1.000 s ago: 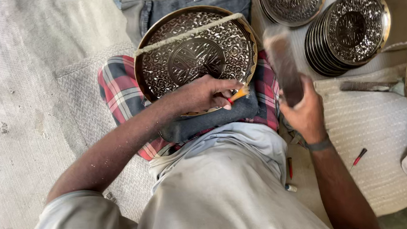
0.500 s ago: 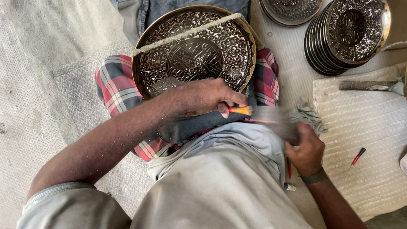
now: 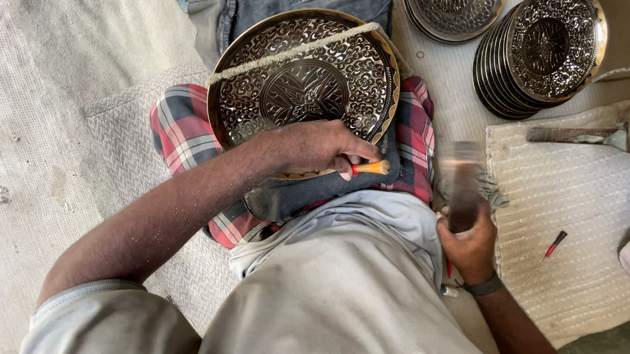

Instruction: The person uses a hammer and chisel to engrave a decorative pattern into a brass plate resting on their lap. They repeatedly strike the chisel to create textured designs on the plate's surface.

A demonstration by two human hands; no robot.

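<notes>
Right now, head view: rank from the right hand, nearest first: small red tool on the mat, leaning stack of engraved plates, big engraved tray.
1. Small red tool, just right of the right hand on the woven mat.
2. Big engraved tray, up-left, on the checked cloth.
3. Leaning stack of engraved plates, top right.

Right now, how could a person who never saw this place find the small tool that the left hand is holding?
Start at the large engraved brass plate that rests on the checked red cloth. At its near rim lies the left hand, and from its fingers sticks out the small tool. Its orange handle sets it apart from the blurred mallet in the right hand.
</notes>
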